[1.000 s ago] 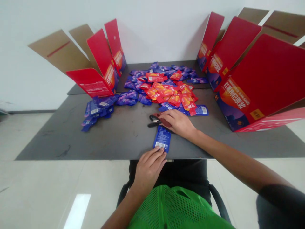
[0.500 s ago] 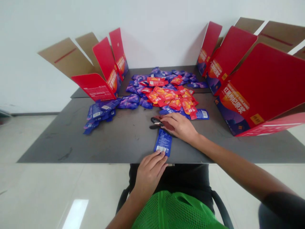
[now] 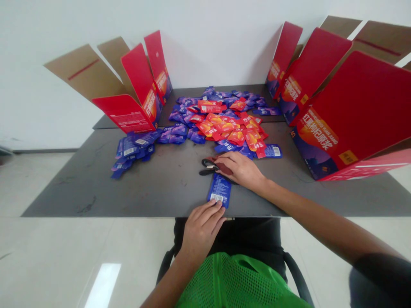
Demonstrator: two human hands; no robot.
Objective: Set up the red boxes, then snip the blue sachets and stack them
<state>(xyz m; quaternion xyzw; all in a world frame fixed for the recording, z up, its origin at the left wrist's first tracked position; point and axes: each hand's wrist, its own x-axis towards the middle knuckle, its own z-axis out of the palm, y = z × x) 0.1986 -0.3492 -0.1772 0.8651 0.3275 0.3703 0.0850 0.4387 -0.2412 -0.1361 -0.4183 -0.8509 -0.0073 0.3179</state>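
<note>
A blue sachet (image 3: 221, 188) lies lengthwise near the table's front edge, its printed back with a barcode facing up. The fingers of my left hand (image 3: 202, 224) are stretched out, their tips resting on the sachet's lower end. At its upper end, my right hand (image 3: 242, 170) is closed over a flat reddish-brown piece (image 3: 224, 167) with a black strap loop (image 3: 207, 167) and a small metal fitting. My palm hides much of this piece, so its kind is unclear. It covers the sachet's top.
Behind my hands are heaped red sachets (image 3: 224, 124) and blue sachets (image 3: 184, 113). A smaller blue pile (image 3: 133, 149) lies left. Open red cartons stand at the left (image 3: 128, 113) and right (image 3: 324, 141) of the grey table (image 3: 80, 188), against a white wall.
The view has shifted slightly. Both hands, the sachet and the brown piece keep practically the same places.
</note>
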